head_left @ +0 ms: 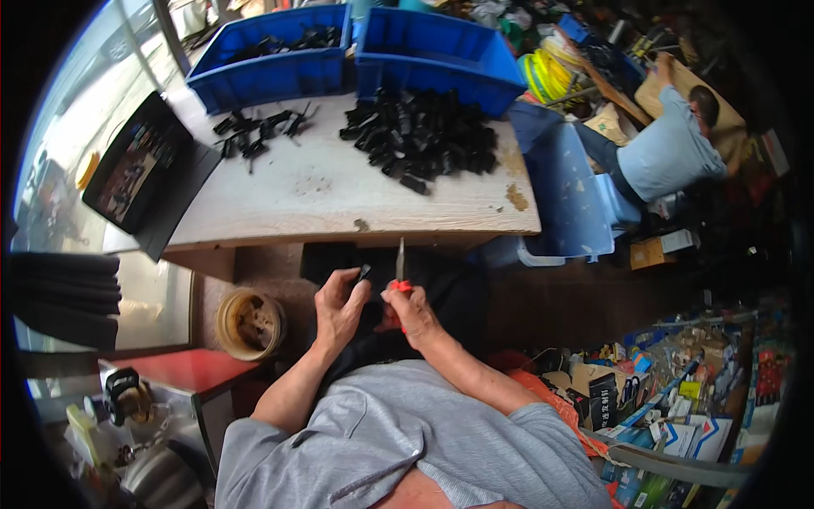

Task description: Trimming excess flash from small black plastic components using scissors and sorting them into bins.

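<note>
My left hand (337, 312) pinches a small black plastic part (365, 272) between thumb and fingers, just off the table's near edge. Beside it, my right hand (410, 316) is closed around a red-handled tool (401, 261) whose slim metal end points away toward the table; whether it is scissors or pliers I cannot tell. The part and the tool are apart. On the white table (288, 199) lies a big heap of similar black parts (424, 136), with a smaller loose group (254, 136) to its left.
Two blue bins stand at the back; the left bin (271, 55) holds black parts. A propped-up tablet (140, 161) is on the left. Below sits a dirty bucket (251, 323). A light-blue tub (564, 195) and a crouching person (670, 148) are at right; clutter fills shelves (670, 399).
</note>
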### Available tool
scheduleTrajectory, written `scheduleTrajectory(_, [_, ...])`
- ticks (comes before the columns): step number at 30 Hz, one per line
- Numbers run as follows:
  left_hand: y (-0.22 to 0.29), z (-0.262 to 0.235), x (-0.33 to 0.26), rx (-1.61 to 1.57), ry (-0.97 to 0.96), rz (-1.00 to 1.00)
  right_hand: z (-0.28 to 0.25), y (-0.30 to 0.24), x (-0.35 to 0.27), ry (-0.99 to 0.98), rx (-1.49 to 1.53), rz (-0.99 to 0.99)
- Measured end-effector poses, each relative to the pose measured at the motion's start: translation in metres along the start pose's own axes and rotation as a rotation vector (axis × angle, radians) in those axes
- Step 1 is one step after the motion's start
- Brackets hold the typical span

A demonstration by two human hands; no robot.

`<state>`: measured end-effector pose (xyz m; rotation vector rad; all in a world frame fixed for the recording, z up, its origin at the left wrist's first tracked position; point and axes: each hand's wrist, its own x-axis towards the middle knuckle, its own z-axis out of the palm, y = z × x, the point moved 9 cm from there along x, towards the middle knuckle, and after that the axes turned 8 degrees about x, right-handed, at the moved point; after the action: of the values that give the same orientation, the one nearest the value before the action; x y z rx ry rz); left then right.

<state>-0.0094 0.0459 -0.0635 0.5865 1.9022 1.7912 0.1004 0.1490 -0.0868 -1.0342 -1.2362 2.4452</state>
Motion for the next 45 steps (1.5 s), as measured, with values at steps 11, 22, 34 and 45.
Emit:
scheduleTrajectory(11, [0.013,0.002,0.023,-0.304,0.083,-0.031,0.017,0.011,-0.008,-0.11,-0.226,0.088])
scheduleTrajectory(22, [0.021,0.006,0.022,-0.192,0.08,0.059,0.02,0.01,-0.011,-0.124,-0.373,0.012])
scheduleTrajectory(34, [0.017,0.003,0.021,-0.111,0.135,0.057,0.02,0.014,-0.011,-0.133,-0.414,0.063])
scheduleTrajectory(45, [0.011,0.001,0.018,-0.092,0.141,0.024,0.017,0.02,-0.008,-0.125,-0.466,0.068])
